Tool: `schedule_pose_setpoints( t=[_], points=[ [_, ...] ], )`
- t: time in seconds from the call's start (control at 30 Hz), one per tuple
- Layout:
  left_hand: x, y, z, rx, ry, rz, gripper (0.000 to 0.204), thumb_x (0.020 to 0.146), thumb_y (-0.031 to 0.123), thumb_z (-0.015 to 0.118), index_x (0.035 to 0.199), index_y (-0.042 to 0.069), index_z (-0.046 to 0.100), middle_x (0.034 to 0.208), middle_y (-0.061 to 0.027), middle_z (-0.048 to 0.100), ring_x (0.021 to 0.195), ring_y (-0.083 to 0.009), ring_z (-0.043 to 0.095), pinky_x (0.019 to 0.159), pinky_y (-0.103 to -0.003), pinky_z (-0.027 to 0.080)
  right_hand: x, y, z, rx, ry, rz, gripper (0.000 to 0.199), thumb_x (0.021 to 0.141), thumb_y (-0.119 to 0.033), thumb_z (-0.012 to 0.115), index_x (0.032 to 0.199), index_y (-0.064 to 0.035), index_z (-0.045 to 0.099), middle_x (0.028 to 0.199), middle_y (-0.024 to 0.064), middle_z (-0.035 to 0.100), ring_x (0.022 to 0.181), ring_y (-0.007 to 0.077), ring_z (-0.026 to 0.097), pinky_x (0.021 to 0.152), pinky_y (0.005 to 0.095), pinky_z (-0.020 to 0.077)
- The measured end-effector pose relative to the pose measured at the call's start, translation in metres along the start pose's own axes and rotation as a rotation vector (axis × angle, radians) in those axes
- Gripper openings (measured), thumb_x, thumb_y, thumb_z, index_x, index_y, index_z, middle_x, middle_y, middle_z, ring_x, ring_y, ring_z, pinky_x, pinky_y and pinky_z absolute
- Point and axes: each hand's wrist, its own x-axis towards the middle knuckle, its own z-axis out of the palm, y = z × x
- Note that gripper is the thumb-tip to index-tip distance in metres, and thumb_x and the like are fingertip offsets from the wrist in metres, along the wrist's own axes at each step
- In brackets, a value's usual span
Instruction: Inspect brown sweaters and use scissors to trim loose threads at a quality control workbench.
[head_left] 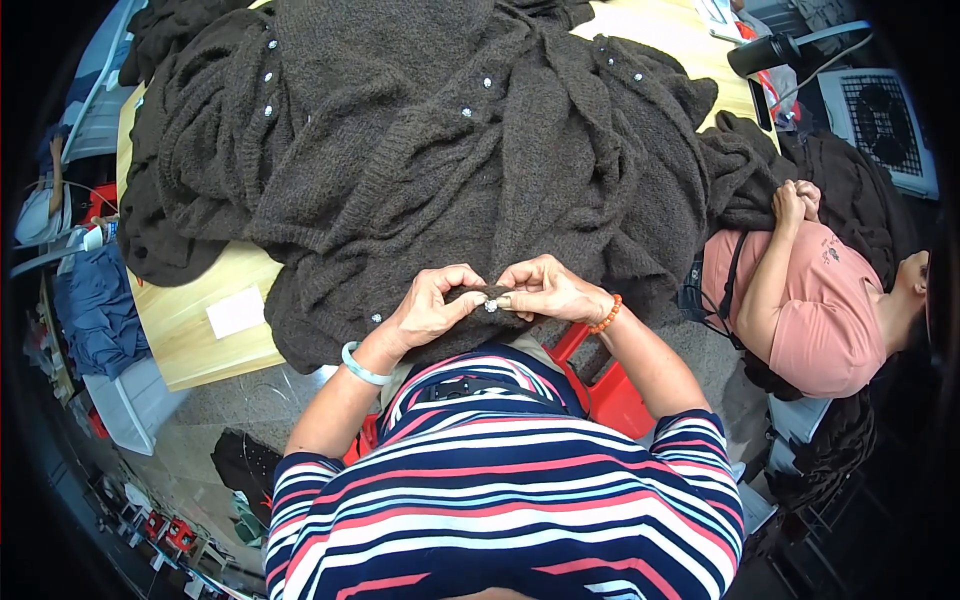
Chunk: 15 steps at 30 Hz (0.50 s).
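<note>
A dark brown knit cardigan (400, 150) is heaped over the wooden table and hangs past its near edge toward my lap. At that near edge a small sparkly button (491, 306) shows on the knit between my fingertips. My left hand (440, 303), below a pale bangle, pinches the knit just left of the button. From the other side my right hand (543, 290), with an orange bead bracelet at the wrist, has thumb and fingers closed at the button and the knit. Another sparkly button (376, 318) lies left of my left hand, and several more dot the heap farther back.
A white paper slip (236, 313) lies on the wooden table (180, 350) at left. A person in a pink shirt (825, 300) sits at right beside more dark knitwear. A black lamp head (762, 56) juts in at back right. Below me is a red plastic seat (618, 400).
</note>
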Motion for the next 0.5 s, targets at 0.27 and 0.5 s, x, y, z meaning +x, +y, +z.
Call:
schedule_pose_setpoints(
  t=[0.27,0.5],
  points=[
    [-0.002,0.003,0.006,0.012,0.009,-0.008,0.014,0.086,0.004,0.064,0.097,-0.003,0.062,0.091,-0.0038,0.059,0.086,-0.0094,0.053,0.077,-0.024,0.043,0.006,-0.003,0.01,-0.045,0.144,0.042,0.02,0.09,-0.024,0.068,0.086,-0.0041,0.065,0.064,-0.0049,0.055,0.054,0.0015,0.046,0.048,0.0181,0.0339],
    [-0.027,0.003,0.015,0.582,0.16,0.431,0.061,0.071,0.01,0.078,0.124,0.0,0.05,0.105,-0.0185,0.063,0.096,-0.0353,0.062,0.085,-0.043,0.048,-0.029,-0.069,0.054,0.008,0.041,-0.235,0.014,0.087,-0.009,0.069,0.095,-0.0015,0.061,0.088,0.0011,0.059,0.069,0.0027,0.052,0.06,0.0181,0.0424]
  ],
)
